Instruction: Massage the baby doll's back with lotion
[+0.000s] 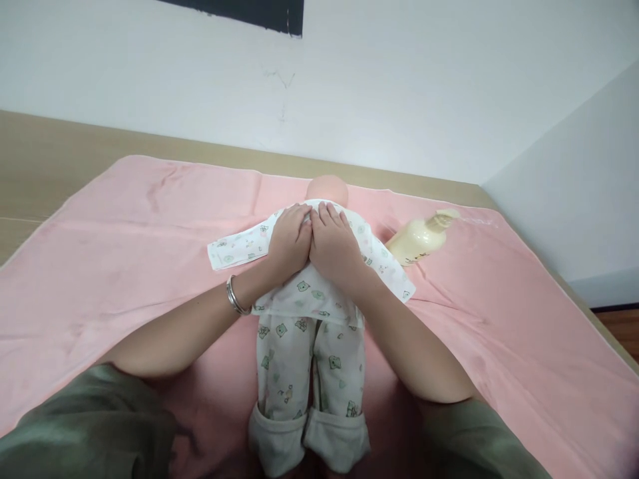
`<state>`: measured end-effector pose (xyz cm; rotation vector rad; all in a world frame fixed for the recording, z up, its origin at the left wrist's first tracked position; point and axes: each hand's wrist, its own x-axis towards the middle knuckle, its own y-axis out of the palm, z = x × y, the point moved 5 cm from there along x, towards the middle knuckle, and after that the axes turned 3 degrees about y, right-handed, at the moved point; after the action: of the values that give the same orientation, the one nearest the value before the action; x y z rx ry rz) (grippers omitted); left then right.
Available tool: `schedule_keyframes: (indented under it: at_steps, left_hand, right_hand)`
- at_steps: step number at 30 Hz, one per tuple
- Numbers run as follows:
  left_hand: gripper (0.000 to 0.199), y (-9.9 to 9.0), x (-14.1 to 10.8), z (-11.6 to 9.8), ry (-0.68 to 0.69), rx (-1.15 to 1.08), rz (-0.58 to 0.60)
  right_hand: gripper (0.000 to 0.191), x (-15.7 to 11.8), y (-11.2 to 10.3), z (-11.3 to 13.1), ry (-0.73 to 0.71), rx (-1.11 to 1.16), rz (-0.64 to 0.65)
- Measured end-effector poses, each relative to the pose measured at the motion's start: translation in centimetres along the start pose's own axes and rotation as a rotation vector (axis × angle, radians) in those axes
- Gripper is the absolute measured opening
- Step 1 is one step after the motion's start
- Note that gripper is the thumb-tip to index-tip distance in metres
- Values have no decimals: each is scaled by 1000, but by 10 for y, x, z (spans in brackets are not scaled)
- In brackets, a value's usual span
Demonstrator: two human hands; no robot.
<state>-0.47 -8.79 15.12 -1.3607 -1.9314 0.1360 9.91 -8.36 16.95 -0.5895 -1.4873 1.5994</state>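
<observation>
A baby doll in a white printed shirt and matching trousers lies stretched out in front of me. Its smooth, bald head points away, and the trouser cuffs are rolled up thickly at my end. My left hand rests flat on the upper part of the shirt, with a silver bangle on the wrist. Side by side with it, my right hand also lies flat there, fingers straight and pointing toward the doll's head. Neither hand grips anything. The shirt's sleeves spread out to both sides, and the doll's face is not visible.
A pale yellow pump bottle lies tilted by the right sleeve. Beneath everything spreads a pink blanket with some creases, over a light wooden surface. A white wall rises behind, with another wall at the right.
</observation>
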Motion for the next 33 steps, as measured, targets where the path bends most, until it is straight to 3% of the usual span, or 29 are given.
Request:
schedule_keyframes:
  at_steps: [7,15,18,22,25,27,29,33]
  left_hand:
    - [40,2,-6,11,16,-62,-14]
    - [43,1,-8,10,13,-42,-23]
    - [41,2,-10,12,-17,-50,-42]
    - [44,2,-14,16,-5,-129,-96]
    - [50,2,-18,20,-2,-213,-139]
    - [52,2,-19,21,-1,-243,-157]
    - [53,3,-19,22,6,-245,-165]
    - [56,2,-17,21,19,-221,-163]
  right_hand:
    - [54,-2,3,3,7,21,-75]
    - [59,4,-3,-32,-116,183,93]
    - [64,2,-4,-42,-49,187,99]
    - [65,-22,-6,-23,83,88,15]
    - [58,-39,-5,8,-91,47,-28]
    - [56,-41,-4,14,-195,77,-11]
    - [54,-32,-4,6,-208,120,24]
    - [56,-3,-3,-30,-59,172,80]
